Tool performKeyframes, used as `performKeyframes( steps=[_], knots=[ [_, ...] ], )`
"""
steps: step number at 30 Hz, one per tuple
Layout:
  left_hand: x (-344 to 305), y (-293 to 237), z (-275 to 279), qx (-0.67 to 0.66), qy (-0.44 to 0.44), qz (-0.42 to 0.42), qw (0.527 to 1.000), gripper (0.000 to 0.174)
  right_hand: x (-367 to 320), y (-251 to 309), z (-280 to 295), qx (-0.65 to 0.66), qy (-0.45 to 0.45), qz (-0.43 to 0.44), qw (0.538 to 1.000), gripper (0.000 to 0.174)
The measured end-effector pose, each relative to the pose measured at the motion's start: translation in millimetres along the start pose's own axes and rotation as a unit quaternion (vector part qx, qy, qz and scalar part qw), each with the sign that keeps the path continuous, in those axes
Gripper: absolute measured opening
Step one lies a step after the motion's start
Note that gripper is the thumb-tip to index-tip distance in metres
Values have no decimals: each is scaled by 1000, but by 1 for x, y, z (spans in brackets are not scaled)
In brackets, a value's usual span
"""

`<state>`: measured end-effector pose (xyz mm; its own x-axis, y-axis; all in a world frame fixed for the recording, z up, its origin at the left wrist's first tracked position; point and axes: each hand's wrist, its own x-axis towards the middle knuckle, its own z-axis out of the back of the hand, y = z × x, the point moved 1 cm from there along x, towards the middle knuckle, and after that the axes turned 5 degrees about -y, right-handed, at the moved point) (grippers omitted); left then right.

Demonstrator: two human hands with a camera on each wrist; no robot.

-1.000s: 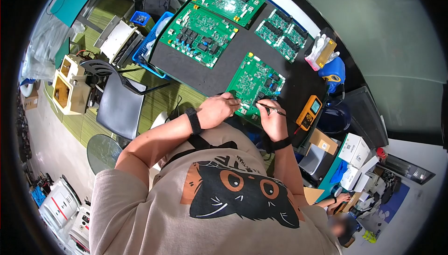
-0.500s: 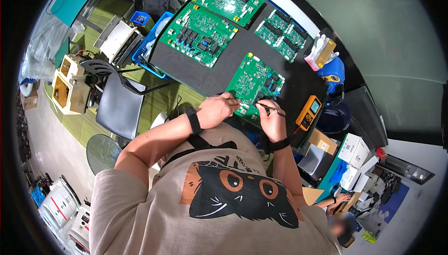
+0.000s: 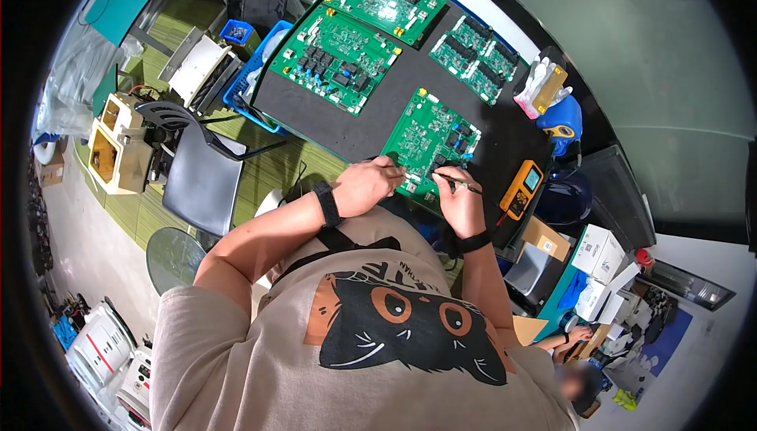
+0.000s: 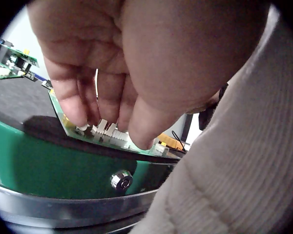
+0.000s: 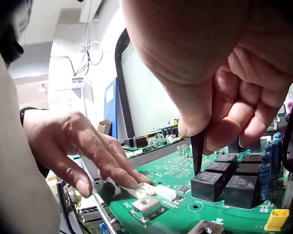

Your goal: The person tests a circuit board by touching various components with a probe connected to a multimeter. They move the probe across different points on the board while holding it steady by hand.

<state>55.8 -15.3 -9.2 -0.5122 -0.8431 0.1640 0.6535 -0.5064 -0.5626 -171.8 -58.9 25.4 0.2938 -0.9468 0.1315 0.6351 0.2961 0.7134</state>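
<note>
A green circuit board lies at the table's near edge, under both hands. My left hand is at its near left side, fingertips resting on white connectors in the right wrist view; the thumb hangs beside them in the left wrist view. My right hand pinches a slim black pointed tool. The tip points down at the edge of a black block-shaped component, one of several in rows on the board. Whether the tip touches the component or the board beside it, I cannot tell.
Two large green boards lie at the far left and smaller boards at the far right. An orange meter, gloves and a blue device line the right side. A chair stands left.
</note>
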Motion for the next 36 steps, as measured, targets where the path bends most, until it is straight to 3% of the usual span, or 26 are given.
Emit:
performKeyframes(
  steps=[17, 20, 36],
  knots=[
    [0, 2, -4, -9, 5, 5, 1000, 43, 2, 4, -3, -58, -19, 74, 995, 6],
    [0, 2, -3, -6, 7, 6, 1000, 45, -1, -2, -5, -5, -21, 24, 999, 5],
    [-1, 2, -4, 6, -3, 0, 1000, 47, 0, 1, -2, -3, -16, 17, 1000, 5]
  ],
)
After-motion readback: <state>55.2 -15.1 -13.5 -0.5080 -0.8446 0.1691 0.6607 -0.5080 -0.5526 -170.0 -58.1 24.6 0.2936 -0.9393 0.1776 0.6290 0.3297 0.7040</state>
